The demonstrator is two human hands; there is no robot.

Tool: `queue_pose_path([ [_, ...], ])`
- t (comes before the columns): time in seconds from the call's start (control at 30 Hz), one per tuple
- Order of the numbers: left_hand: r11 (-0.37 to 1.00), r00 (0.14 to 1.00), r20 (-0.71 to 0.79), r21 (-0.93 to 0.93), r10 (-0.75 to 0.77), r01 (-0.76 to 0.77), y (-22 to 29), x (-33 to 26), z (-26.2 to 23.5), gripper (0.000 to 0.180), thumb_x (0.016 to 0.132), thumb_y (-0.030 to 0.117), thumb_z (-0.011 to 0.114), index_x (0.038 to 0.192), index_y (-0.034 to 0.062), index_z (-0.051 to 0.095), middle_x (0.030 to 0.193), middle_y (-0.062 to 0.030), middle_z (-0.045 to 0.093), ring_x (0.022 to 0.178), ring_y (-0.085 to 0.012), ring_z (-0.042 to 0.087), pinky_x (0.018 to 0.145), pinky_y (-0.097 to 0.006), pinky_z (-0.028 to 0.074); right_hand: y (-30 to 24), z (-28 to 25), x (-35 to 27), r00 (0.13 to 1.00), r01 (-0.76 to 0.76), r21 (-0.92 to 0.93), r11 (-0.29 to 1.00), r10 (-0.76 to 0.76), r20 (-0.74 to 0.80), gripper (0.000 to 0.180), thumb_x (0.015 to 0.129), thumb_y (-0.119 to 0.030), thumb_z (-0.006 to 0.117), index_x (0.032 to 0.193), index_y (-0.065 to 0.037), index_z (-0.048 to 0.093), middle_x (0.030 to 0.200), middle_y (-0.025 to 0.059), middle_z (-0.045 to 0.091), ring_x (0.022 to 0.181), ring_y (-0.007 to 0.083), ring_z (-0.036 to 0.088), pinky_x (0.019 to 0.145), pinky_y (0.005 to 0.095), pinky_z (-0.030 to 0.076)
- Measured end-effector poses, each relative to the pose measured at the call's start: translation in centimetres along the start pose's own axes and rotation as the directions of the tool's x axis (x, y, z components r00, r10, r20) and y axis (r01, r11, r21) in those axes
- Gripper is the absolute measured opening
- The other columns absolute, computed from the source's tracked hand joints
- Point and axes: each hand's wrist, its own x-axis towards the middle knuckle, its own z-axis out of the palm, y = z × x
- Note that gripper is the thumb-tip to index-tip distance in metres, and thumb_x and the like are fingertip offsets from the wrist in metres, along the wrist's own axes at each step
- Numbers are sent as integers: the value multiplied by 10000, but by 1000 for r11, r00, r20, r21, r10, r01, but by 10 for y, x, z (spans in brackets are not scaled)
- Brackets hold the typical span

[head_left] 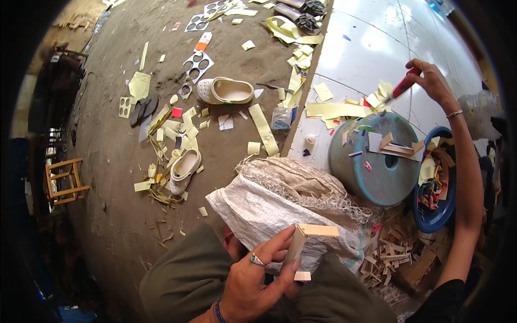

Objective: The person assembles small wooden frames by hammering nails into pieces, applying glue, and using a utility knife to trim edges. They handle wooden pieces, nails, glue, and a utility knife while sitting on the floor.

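As left grip (249,284) pinches wooden bracket (295,246), long side slanting, right grip (432,82) clasps red tool (404,85), tip down-left

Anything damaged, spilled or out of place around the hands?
Yes: near the left hand, the pale sack has a frayed, thready edge. Farther off, two cream clogs lie apart, pointing different ways, among yellow scraps strewn over the dirt floor.

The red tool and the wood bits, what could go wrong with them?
The right hand holds the red tool near yellow scraps; it might slip and poke someone. Loose wood strips on the round block could get knocked off. The wooden piece in the left hand might drop.
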Motion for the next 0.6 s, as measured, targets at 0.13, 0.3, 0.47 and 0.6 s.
queue_pose_path([
  [0.13,991,988,90,-46,128,-124,-4,-5,4,439,937,-36,706,1353,-40,564,1123,-138,714,1065,-189,715,901,-310,578,-3,-83,-95,834,-278,313,908,390,-390,409,954,-347,754,1232,-50,708,1011,59,727,876,135,662,808,304,534],
  [0.3,968,961,146,55,235,-245,-4,-13,5,393,886,-6,780,1260,14,661,1044,-99,701,952,-173,719,804,-307,592,-66,-50,-250,898,-320,943,95,347,270,442,976,-197,725,1376,-56,600,947,-12,663,830,75,644,741,235,512],
  [0.47,761,805,141,268,576,-591,0,-23,6,272,845,-23,813,1099,5,720,1002,-109,719,887,-176,715,688,-288,557,-185,17,-330,914,-253,920,-301,237,329,189,958,-77,690,1116,-73,585,1026,14,602,890,113,628,797,275,541],
  [0.6,546,640,124,415,758,-728,2,-46,1,267,830,-29,811,1082,14,736,976,-127,719,855,-231,720,753,-345,568,-286,25,-353,938,-167,968,-185,272,214,229,980,-132,706,1172,-65,600,865,-45,556,749,67,570,727,230,473],
])
